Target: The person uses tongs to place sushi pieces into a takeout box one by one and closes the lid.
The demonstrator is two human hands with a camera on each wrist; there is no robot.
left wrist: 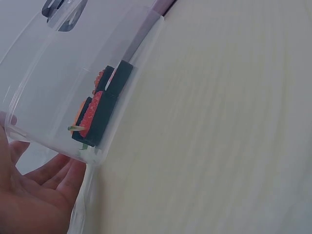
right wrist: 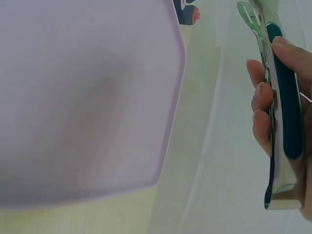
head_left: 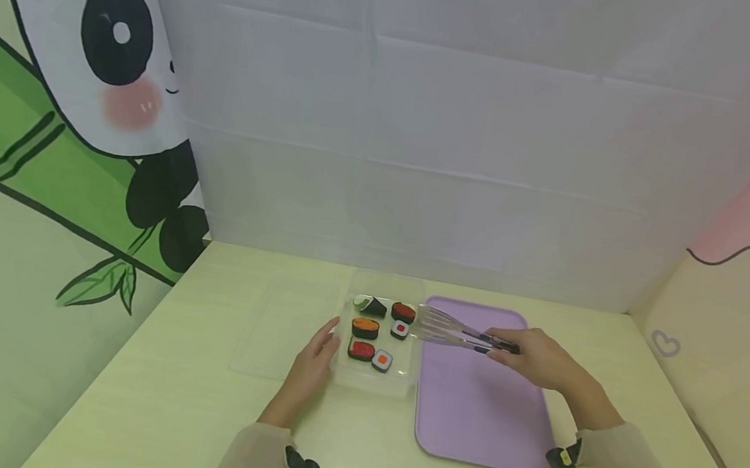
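A clear plastic box (head_left: 401, 383) holds several toy sushi pieces: a hand roll (head_left: 375, 307), an orange-topped piece (head_left: 364, 328), red-topped pieces (head_left: 361, 350) and small rolls (head_left: 381, 360). My left hand (head_left: 311, 363) rests its fingers against the box's left side; the left wrist view shows fingertips touching the clear wall. My right hand (head_left: 529, 358) grips metal tongs (right wrist: 287, 107) with dark handles, thumb on one arm and fingers on the other. The tongs' slotted ends reach over the box's right edge, apart from each other, beside a small red-centred roll (head_left: 400, 330). Nothing visible lies between them.
A lilac tray (head_left: 479, 417) lies right of the box, below my right hand. A flat clear plastic sheet or lid (head_left: 271, 329) lies on the pale yellow table (head_left: 163, 394) to the left. A white cloth wall (head_left: 423, 156) stands behind the table.
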